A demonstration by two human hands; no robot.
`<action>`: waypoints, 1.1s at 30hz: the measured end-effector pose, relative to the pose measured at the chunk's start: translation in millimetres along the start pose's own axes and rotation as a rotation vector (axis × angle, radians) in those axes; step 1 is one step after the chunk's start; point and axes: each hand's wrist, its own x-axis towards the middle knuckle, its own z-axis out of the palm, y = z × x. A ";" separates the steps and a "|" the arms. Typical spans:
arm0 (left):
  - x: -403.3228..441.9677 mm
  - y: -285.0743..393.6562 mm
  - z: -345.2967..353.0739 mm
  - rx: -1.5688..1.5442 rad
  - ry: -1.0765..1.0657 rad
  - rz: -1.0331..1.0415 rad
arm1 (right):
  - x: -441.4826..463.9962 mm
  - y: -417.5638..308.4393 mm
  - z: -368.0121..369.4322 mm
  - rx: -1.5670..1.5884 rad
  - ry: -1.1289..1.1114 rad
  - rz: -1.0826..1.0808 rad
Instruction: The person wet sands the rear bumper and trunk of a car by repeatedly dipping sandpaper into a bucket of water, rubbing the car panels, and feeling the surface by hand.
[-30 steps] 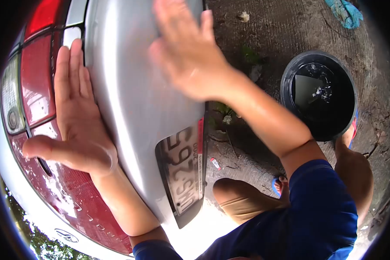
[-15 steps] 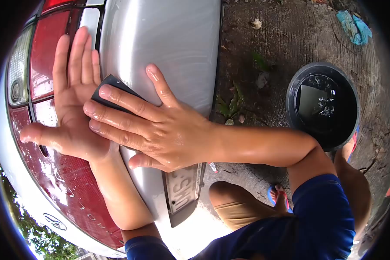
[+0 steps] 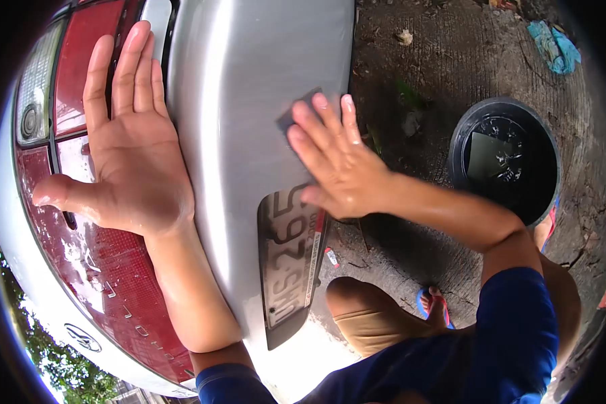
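Car (image 3: pixel 118 269) fills the left side, rear end on, red trim and lamp beyond the silver bumper (image 3: pixel 269 54). Black bucket (image 3: pixel 458 155) on the rough ground to the right, liquid inside. Number plate (image 3: pixel 286 259) set in the bumper, its far end near the right thumb. Left hand (image 3: pixel 138 161) palm up beside the bumper edge, fingers extended, thumb spread wide, nothing held; contact underneath hidden. Right hand (image 3: pixel 347 175) palm down over the bumper, slightly blurred, fingers outstretched and a little apart, not curled. Blue cloth (image 3: pixel 553 47) crumpled on the ground past the bucket. Dark sheet (image 3: pixel 287 122) under the right fingertips, against the bumper, one corner showing beyond them.
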 end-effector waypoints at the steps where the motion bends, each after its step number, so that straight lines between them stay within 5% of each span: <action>1: 1.2 0.6 -12.7 -0.308 -0.054 -0.044 | 29.4 -26.0 -9.0 -0.011 -0.034 -0.014; 2: -1.6 -0.3 -23.2 -0.617 -0.098 -0.120 | 52.8 -52.7 -11.1 -0.006 -0.068 0.004; 4: -5.2 0.8 -28.5 -0.568 -0.127 -0.129 | 76.5 -70.2 -5.3 0.015 0.016 -0.035; 6: -6.1 -1.6 -27.8 -0.617 -0.149 -0.103 | 57.6 -42.3 -9.9 -0.028 -0.043 0.033; 8: -0.6 -1.0 -22.6 -0.620 -0.145 -0.103 | 67.0 14.2 -18.1 -0.024 0.293 0.245; 10: -6.3 -2.1 -23.9 -0.621 -0.117 -0.131 | 109.9 71.8 -43.6 0.089 0.198 0.385; 14: -4.6 -0.3 -21.3 -0.634 -0.098 -0.114 | 66.9 -62.6 -6.4 -0.023 0.324 0.158; 17: -6.8 -1.2 -22.8 -0.602 -0.063 -0.114 | 98.7 -24.4 -12.4 -0.178 0.459 0.110; 19: -2.3 -2.7 -22.5 -0.612 -0.076 -0.153 | 124.8 13.1 -27.5 0.055 0.286 0.330; 22: -0.7 -2.1 9.6 0.303 0.075 -0.034 | 97.5 -36.6 -16.7 -0.032 0.332 0.274; 23: -1.9 3.1 -23.4 -0.654 -0.099 -0.159 | 86.7 -61.2 -13.0 -0.044 0.306 0.213; 27: -4.6 -1.7 -26.2 -0.583 -0.077 -0.138 | 118.9 -20.1 -14.9 -0.243 0.519 0.118; 33: -0.1 5.5 -21.2 -0.593 -0.098 -0.132 | 86.8 -86.7 -14.7 0.021 0.145 0.159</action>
